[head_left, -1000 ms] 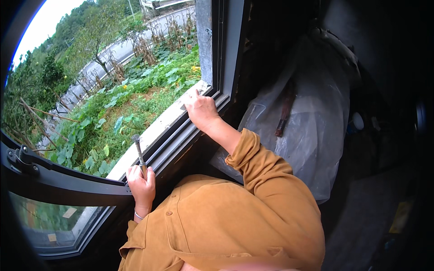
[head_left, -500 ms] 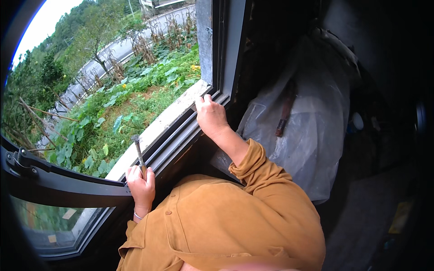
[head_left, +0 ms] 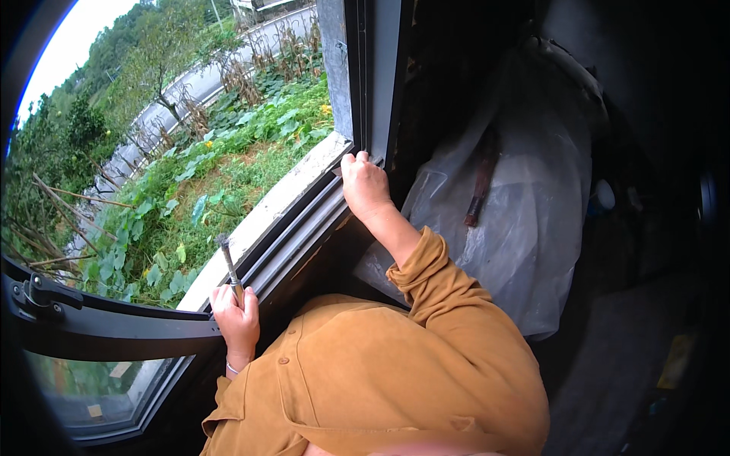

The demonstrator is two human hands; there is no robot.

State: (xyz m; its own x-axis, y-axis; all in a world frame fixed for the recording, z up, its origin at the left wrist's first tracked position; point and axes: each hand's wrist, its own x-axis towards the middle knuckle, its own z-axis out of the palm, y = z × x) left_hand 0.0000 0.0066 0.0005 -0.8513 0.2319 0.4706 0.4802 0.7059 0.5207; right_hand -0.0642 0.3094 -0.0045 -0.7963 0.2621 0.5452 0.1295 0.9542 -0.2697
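Observation:
My left hand point(head_left: 237, 323) is closed round the handle of a small brush point(head_left: 230, 262), its dark bristles pointing up over the pale outer sill point(head_left: 251, 235). My right hand point(head_left: 366, 188) is at the far corner of the dark window frame point(head_left: 300, 235), fingers bent together over the grooved bottom track. A small dark edge sticks out beside its fingers; what it belongs to is hidden by the hand.
An opened window sash point(head_left: 114, 323) with a hinged arm swings outward at the left. Clear plastic sheeting point(head_left: 517, 251) drapes at the right, with a brown-handled tool point(head_left: 481, 182) on it. Plants and a road lie outside.
My right hand has shifted slightly right and farther along the track into the corner. My left hand keeps its hold on the brush, which tilts a little more to the left.

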